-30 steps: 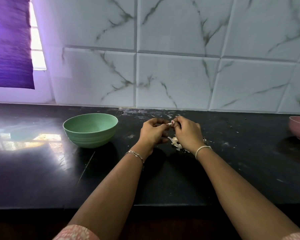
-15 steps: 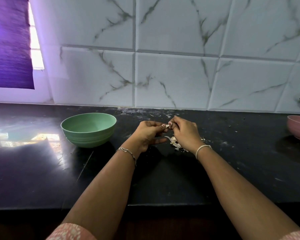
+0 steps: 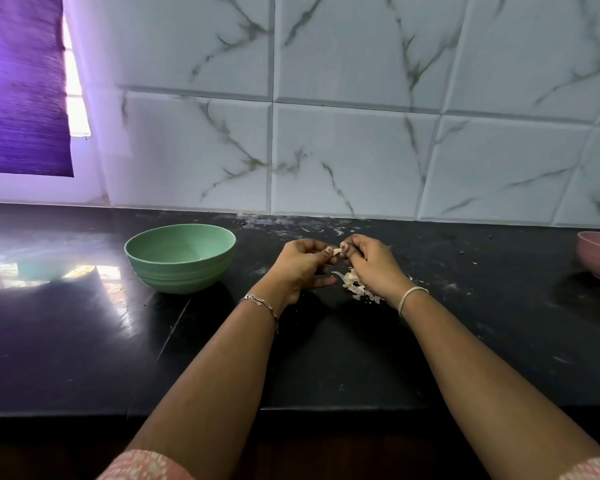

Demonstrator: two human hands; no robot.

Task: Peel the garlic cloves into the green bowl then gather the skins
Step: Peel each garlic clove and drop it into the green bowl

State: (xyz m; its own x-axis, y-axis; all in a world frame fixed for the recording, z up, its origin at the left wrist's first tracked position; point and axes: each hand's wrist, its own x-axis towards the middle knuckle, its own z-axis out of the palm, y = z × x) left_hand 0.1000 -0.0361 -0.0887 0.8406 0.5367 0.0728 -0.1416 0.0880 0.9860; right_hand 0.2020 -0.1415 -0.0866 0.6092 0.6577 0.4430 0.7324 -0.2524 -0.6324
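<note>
On the black countertop (image 3: pixel 84 341), at left, stands the green bowl (image 3: pixel 181 258). Right of it, the left hand (image 3: pixel 300 266) and right hand (image 3: pixel 371 263) both pinch one garlic clove (image 3: pixel 336 251) with curled fingertips. Loose skins (image 3: pixel 355 287) lie beneath the right hand.

Legible text, labels, brands, numbers, signs: none readable on any surface in view.
</note>
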